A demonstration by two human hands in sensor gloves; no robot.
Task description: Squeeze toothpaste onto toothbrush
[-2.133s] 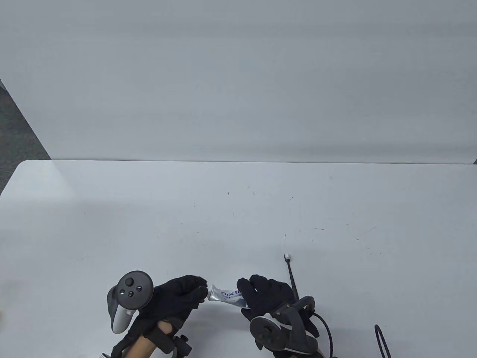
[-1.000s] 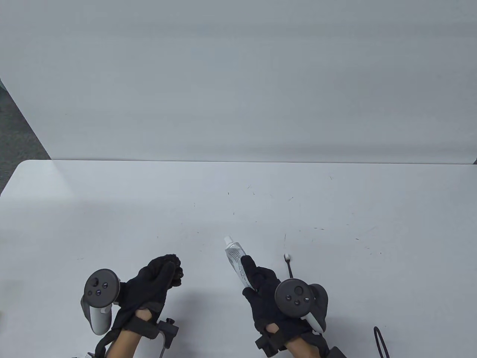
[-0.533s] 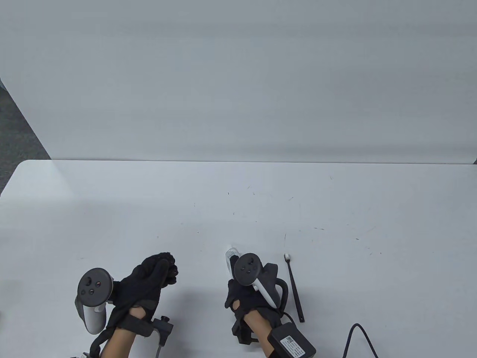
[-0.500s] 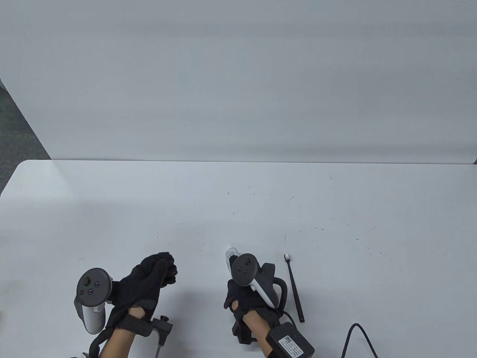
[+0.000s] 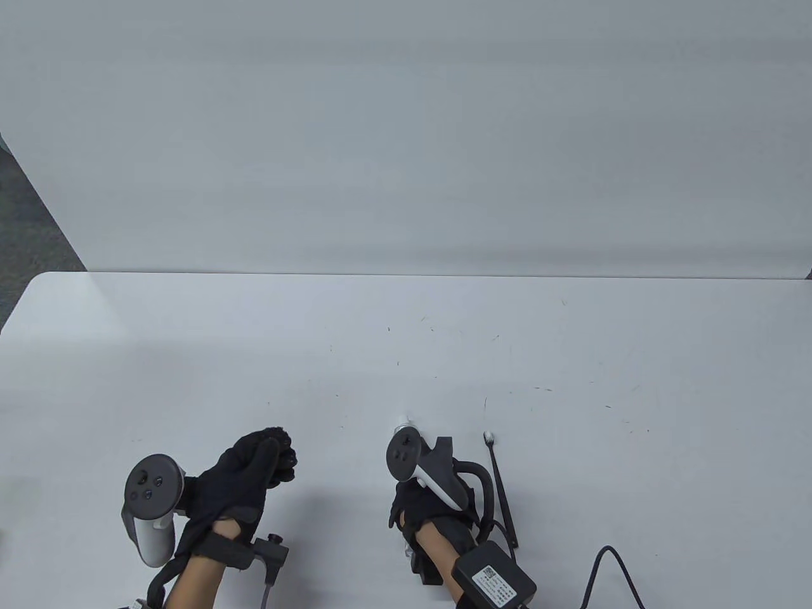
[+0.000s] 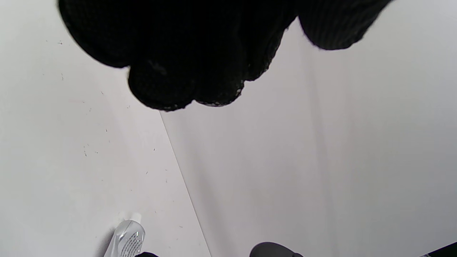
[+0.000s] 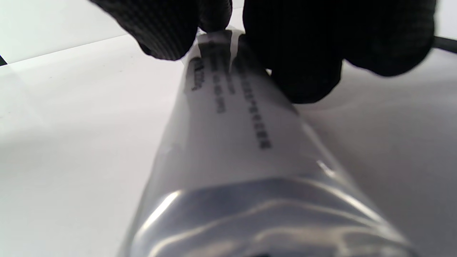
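Note:
My right hand (image 5: 424, 507) grips a silver toothpaste tube, nozzle pointing away from me. In the table view only the white nozzle tip (image 5: 404, 420) shows past the tracker. In the right wrist view the tube (image 7: 232, 142) fills the frame, pinched between my gloved fingers (image 7: 303, 53). A black toothbrush (image 5: 500, 488) lies on the table just right of that hand, white bristle head at the far end. My left hand (image 5: 279, 458) hovers to the left with fingers curled together; what is inside them is hidden. The tube also shows in the left wrist view (image 6: 126, 240).
The white table (image 5: 406, 342) ends at a white wall panel behind. A black cable (image 5: 599, 568) loops near the front edge at the right, beside the black box (image 5: 495, 574) on my right wrist.
My right hand has turned and drawn the tube back towards me, so the tracker now covers most of it. My left hand has drifted slightly left, fingers still curled. The toothbrush has not moved.

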